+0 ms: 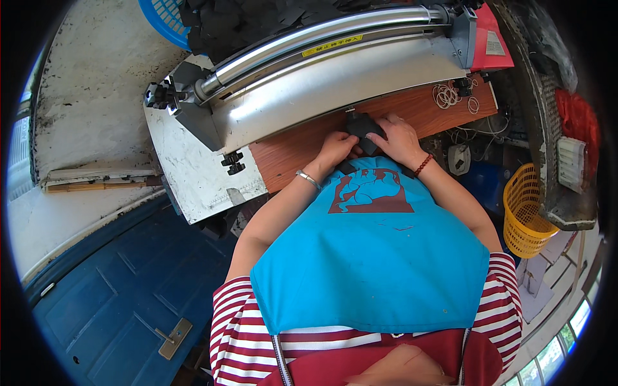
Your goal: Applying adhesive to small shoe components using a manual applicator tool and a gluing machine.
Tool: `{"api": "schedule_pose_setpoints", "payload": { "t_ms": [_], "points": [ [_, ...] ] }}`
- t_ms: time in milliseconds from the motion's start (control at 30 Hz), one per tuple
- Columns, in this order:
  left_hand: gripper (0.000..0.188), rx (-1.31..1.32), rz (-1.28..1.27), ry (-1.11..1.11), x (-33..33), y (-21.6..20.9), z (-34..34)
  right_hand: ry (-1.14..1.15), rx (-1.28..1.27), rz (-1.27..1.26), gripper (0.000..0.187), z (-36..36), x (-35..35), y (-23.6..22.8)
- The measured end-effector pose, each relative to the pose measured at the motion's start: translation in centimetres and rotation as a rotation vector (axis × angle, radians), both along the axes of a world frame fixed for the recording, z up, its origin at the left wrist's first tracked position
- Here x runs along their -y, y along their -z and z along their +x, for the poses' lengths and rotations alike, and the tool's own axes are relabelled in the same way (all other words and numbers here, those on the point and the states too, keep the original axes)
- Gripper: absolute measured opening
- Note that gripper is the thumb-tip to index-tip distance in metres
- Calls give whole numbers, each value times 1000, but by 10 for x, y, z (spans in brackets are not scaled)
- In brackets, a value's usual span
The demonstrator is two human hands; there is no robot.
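A small stack of dark grey, angular flat pieces (363,126) is between my hands at the front edge of a roller machine (335,74). With fingers closed, my left hand (335,148) pinches the near left edge of the pieces. On their right side, the thumb of my right hand (400,143) presses on top while its other fingers curl around the edge. Under both hands lies a reddish-brown wood-grain board (293,151). Whether the pieces are loose or joined is too small to tell.
Behind the steel roller (322,40) is a heap of dark scraps (241,22), beside a blue basket (162,22). Thin white cord loops (445,96) lie at the board's right. A yellow basket (524,209) stands right; a blue door (122,276) is at left.
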State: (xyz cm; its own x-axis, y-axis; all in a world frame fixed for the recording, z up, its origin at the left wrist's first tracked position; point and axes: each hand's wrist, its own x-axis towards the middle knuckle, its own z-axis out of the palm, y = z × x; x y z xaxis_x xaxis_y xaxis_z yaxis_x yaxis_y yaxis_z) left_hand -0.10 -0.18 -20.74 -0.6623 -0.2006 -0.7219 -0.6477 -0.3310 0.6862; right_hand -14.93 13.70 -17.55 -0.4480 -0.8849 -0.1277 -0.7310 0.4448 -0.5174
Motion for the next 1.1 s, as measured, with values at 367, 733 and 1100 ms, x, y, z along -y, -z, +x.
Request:
{"api": "schedule_pose_setpoints", "payload": {
  "t_ms": [367, 733, 1100],
  "points": [
    [30, 4, 137, -191, -8, -4, 5, 69, 158, -15, 36, 3, 1, -8],
    [38, -246, -161, -118, -16, -37, 10, 352, 1126, -207, 29, -13, -16, -10],
    [33, -542, 351, -180, -6, -110, -5, 155, 1746, -360, 26, -6, -19, -74]
  ]
}}
